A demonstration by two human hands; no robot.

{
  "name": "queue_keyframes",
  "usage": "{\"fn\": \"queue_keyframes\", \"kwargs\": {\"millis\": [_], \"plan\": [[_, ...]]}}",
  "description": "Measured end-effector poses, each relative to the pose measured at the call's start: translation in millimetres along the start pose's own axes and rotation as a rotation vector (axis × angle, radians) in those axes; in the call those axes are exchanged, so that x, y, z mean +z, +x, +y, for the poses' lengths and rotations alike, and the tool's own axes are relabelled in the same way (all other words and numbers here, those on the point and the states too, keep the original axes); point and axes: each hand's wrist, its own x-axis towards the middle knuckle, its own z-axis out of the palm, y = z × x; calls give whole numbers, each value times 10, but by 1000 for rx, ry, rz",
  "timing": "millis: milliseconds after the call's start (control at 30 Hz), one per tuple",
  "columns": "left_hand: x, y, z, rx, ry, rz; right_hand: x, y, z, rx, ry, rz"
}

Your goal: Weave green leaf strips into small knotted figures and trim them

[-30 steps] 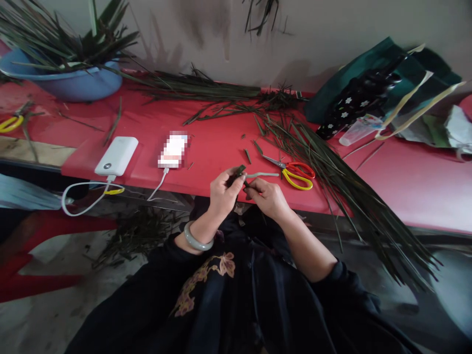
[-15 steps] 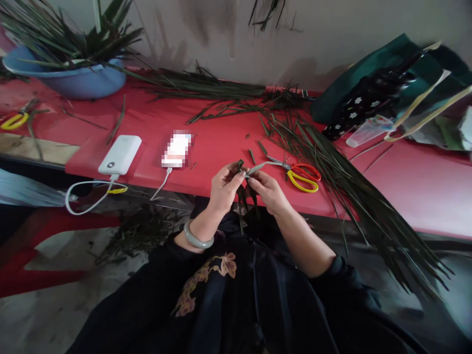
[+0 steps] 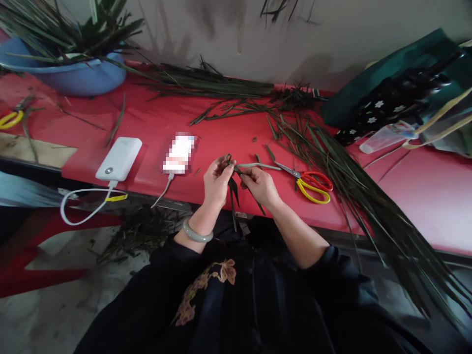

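Observation:
Between my two hands is a small piece of folded green leaf strips [image 3: 233, 186], its loose ends hanging below my fingers. My left hand [image 3: 217, 181] pinches the looped part between thumb and fingers. My right hand [image 3: 261, 186] is closed on a strip of the same piece, close beside the left. One pale strip end [image 3: 260, 165] sticks out to the right above my right hand. Scissors [image 3: 308, 183] with one red and one yellow handle lie on the red tabletop [image 3: 228, 132] just right of my right hand. The fold itself is partly hidden by my fingers.
A long bundle of leaf strips [image 3: 368, 191] runs over the table's front edge at right. Behind are more strips [image 3: 214, 84]. A blue basin [image 3: 81, 78], white power bank [image 3: 120, 158], phone [image 3: 179, 153], yellow-handled scissors [image 3: 13, 118] and clear plastic cup [image 3: 387, 137] also lie about.
My hands have shifted slightly left in view, and my right hand has moved a little apart from the left. The pale strip now points further right. The view has turned slightly.

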Motion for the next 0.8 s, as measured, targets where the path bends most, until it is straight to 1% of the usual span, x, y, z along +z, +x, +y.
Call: {"fn": "queue_keyframes", "kwargs": {"millis": [100, 167, 300, 367, 467, 633, 700, 800], "plan": [[-76, 122, -36, -22, 49, -54, 65, 157, 45, -3, -27, 20], [-132, 183, -75, -35, 86, -65, 100, 245, 77, -16, -35, 22], [-219, 270, -145, -62, 180, -41, 144, 383, 122, -21, -62, 25], [-232, 309, -162, -76, 200, -7, 156, 438, 140, -20, -84, 27], [-215, 365, -165, -94, 154, 44, 173, 505, 162, -30, -115, 22], [-172, 412, -151, -167, 24, -31, 213, 547, 204, -105, -153, -15], [-168, 415, -150, -182, 9, -9, 228, 541, 224, -139, -180, -22], [-174, 414, -152, -187, -1, 58, 240, 526, 245, -172, -249, -33]]}}
